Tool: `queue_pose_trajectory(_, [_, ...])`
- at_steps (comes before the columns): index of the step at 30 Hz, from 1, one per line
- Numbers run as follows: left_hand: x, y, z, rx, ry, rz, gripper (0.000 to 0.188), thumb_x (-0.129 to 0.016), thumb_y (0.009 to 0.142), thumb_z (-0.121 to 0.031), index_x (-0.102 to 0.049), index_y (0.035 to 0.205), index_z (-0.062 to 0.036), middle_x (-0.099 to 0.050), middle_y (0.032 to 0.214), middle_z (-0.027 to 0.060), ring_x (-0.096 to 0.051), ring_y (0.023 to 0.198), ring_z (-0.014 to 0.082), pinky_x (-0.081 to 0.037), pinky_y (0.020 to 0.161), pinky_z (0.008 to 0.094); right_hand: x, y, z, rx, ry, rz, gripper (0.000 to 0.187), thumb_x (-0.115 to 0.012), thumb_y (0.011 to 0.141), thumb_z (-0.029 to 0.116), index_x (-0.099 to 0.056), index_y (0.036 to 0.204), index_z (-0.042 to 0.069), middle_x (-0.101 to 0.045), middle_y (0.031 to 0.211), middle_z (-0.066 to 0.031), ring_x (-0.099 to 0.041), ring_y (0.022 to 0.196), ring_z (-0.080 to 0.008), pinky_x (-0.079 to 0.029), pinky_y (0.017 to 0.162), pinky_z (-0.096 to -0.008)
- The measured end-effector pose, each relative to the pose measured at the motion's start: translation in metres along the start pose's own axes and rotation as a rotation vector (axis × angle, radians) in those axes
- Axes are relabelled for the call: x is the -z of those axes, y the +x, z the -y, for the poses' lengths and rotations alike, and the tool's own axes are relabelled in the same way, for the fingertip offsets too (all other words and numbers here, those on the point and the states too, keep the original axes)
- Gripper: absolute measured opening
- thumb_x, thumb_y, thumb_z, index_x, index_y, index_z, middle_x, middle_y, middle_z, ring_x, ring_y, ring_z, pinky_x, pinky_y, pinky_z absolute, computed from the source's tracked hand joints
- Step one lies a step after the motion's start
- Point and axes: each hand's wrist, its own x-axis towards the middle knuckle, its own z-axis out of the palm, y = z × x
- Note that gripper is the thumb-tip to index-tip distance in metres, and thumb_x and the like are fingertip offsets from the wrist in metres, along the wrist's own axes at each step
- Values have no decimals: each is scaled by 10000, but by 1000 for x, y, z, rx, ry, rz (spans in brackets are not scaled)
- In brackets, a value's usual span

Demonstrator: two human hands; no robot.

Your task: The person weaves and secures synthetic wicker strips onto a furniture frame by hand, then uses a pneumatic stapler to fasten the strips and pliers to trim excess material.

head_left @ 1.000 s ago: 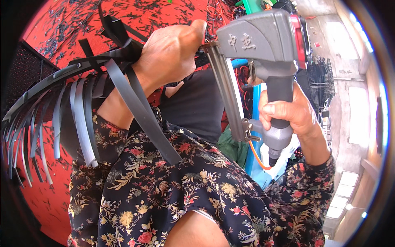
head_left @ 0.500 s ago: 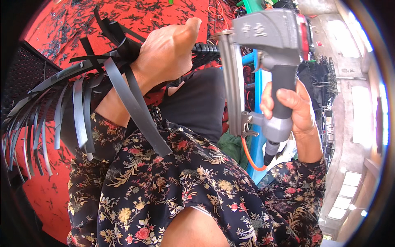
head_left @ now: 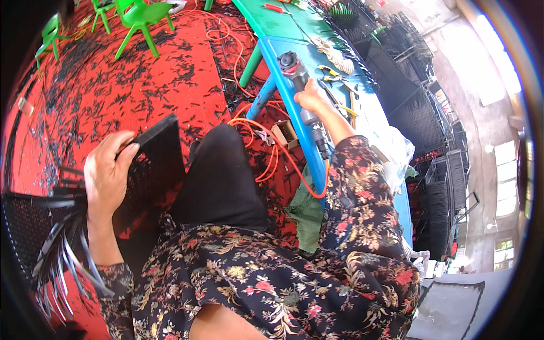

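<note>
At the left, my left hand has its thumb and fingers closed over the edge of a black woven panel, which stands tilted beside my knee. Loose black strips hang from the woven work below my wrist. Off to the right, my right hand is wrapped round the grip of a grey and black pneumatic staple gun. The gun is over the near edge of a blue table; whether it rests there I cannot tell. An orange air hose runs from its lower end.
Yellow-handled pliers and a pale glove lie on the blue table. A green table adjoins it, and green chairs stand far left. Black scraps litter the red floor. A small cardboard box sits under the table.
The staple gun has moved from in front of me to the blue table. My left hand has gone left and down onto the panel's edge, and the panel has swung lower. My view has shifted.
</note>
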Motion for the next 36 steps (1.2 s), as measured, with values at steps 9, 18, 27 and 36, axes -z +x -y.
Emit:
queue_pose_trajectory(9, [25, -5, 17, 274, -33, 126, 310, -625, 878, -141, -588, 1130, 36, -617, 930, 80, -559, 842, 143, -447, 789, 271, 13, 19, -49, 138, 116, -181, 803, -737, 732, 383, -394, 1332, -27, -593, 1190, -208, -576, 1105, -345, -465, 913, -414])
queue_pose_trajectory(18, [32, -14, 17, 255, -201, 19, 341, -635, 838, -71, -584, 1160, 27, -634, 991, 76, -581, 894, 151, -460, 826, 288, 30, 11, -175, 38, -131, -15, 913, -761, 620, 372, -400, 1336, -66, -497, 1279, -268, -486, 1203, -345, -385, 1013, -357])
queue_pose_trajectory(27, [21, -13, 6, -54, -159, -89, 525, -598, 700, 50, -540, 1218, -5, -665, 1012, 120, -626, 984, 286, -468, 887, 363, 61, 65, -257, -46, -22, -342, 506, -653, 778, 444, -681, 1067, 30, -657, 1085, -181, -586, 1028, -275, -407, 934, -342])
queue_pose_trajectory(36, [17, -12, 7, -75, -90, -104, 627, -493, 711, 111, -428, 1328, 16, -671, 995, 122, -633, 936, 214, -467, 882, 327, 33, -141, 128, 1368, 95, -220, 456, -765, 597, 195, -629, 999, 29, -568, 829, -113, -574, 796, -284, -478, 718, -363])
